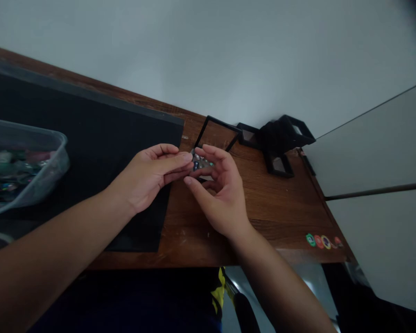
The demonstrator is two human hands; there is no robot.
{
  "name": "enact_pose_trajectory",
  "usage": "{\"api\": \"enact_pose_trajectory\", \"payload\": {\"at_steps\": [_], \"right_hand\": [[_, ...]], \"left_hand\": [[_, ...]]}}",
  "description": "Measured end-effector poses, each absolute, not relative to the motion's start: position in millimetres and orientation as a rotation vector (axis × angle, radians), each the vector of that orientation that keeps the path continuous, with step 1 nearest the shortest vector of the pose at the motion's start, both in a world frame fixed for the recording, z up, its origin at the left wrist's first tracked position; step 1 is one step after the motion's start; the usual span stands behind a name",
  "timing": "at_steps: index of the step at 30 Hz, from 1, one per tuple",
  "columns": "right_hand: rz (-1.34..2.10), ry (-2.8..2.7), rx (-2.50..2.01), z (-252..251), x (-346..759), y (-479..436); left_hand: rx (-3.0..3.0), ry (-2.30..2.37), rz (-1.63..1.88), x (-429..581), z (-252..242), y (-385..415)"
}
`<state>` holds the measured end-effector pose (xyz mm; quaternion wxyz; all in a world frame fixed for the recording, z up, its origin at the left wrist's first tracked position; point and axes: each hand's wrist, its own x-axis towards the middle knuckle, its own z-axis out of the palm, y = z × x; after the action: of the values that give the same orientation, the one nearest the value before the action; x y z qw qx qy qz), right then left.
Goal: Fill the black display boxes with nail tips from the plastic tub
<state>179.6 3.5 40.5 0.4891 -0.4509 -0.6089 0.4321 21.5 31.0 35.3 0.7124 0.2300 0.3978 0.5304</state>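
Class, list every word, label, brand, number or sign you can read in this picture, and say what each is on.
No text can be read anywhere.
Green round sticker on the table: pale mark, too small and blurred to read.
Red round sticker beside it: marking unreadable.
Yellow-rimmed round sticker: dark centre, unreadable.
Clear tub and black frames: no lettering can be made out.

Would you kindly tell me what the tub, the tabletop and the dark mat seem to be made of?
Tub: probably clear plastic, smooth, by its see-through walls. Tabletop: wood or wood-look laminate, low sheen, by its brown grain. Dark mat: matte, perhaps rubber or card; its plain surface leaves that open.
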Motion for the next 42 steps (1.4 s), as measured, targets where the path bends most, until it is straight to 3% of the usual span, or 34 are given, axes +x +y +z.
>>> {"api": "enact_pose_trajectory", "payload": {"at_steps": [22,42], "right_hand": [[0.677,-1.716,-1.134,31.2,190.8,12.6],[0.838,-1.703,-1.15,40.7,194.7,11.9]], "left_hand": [[0.551,0.93,0.964,22.0,33.3,30.5],[0.587,0.868,0.809,20.9,37.1,32.7]]}}
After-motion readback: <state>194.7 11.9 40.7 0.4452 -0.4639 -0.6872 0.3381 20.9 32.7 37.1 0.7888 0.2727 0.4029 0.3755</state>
